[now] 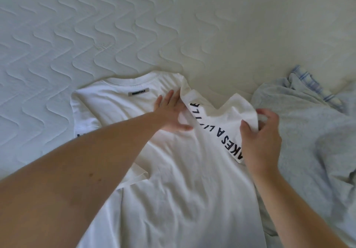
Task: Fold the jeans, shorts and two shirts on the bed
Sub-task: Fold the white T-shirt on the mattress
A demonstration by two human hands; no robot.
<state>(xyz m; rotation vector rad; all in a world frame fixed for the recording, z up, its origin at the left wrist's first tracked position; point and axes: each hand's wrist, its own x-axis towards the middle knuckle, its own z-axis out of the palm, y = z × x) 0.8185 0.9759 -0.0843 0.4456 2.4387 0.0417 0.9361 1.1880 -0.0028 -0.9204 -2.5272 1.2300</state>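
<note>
Two hands fold a soft white shirt (pixel 173 180) on quilted mattress (pixel 115 26).

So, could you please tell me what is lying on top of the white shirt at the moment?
The left hand presses flat on the white shirt, and the right hand pinches its printed side, folded inward over the body. Whatever lies beneath the shirt is covered, apart from the quilted mattress around it.

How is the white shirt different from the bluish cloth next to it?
The white shirt lies spread out fairly flat; the bluish cloth sits crumpled in a heap. The white shirt has dark printed letters and a grey neck label; the bluish cloth shows only a blue checked edge. The left hand presses the shirt while the right hand pinches its sleeve; nobody touches the bluish cloth. Both lie on the quilted bed.
</note>
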